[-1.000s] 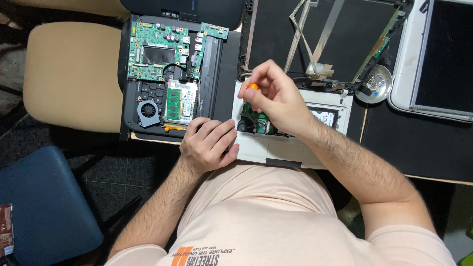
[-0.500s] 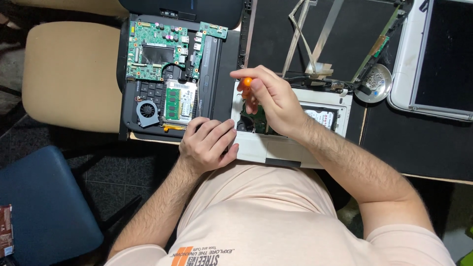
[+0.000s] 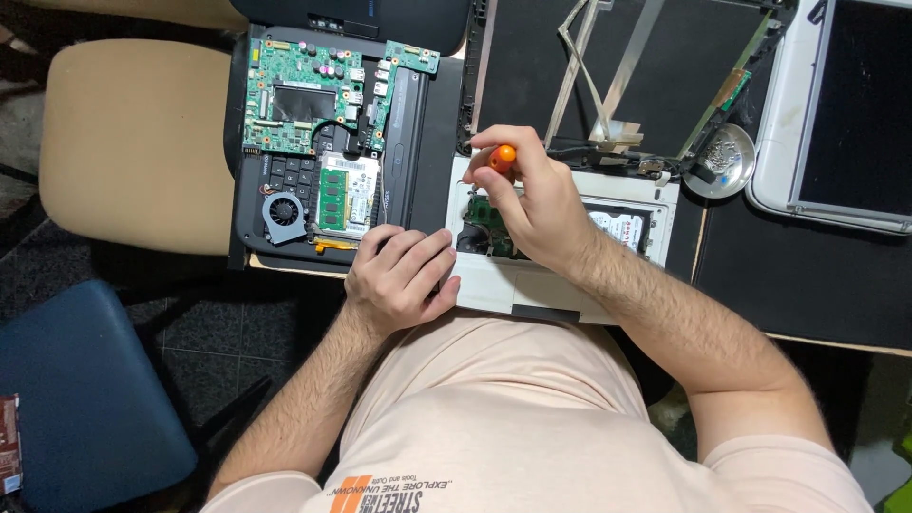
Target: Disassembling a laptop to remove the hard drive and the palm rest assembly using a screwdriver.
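two opened laptop bases: a black laptop base (image 3: 418, 123) and, just right of it, a white laptop base (image 3: 494, 285). one green circuit board (image 3: 313, 90) and one small fan (image 3: 284, 215) lie on the black base. right of the white base: one round metal dish (image 3: 722, 161) and one white-framed screen panel (image 3: 845, 114). two chairs: a beige chair (image 3: 133, 142) and a blue chair (image 3: 76, 399), both left of the black base.

Right hand (image 3: 532, 204) wraps an orange-capped screwdriver (image 3: 502, 157) over the opened white laptop base (image 3: 494, 285); left hand (image 3: 404, 275) presses flat at its corner, beside the black chassis with green circuit board (image 3: 304, 95) on the bench (image 3: 807, 285).
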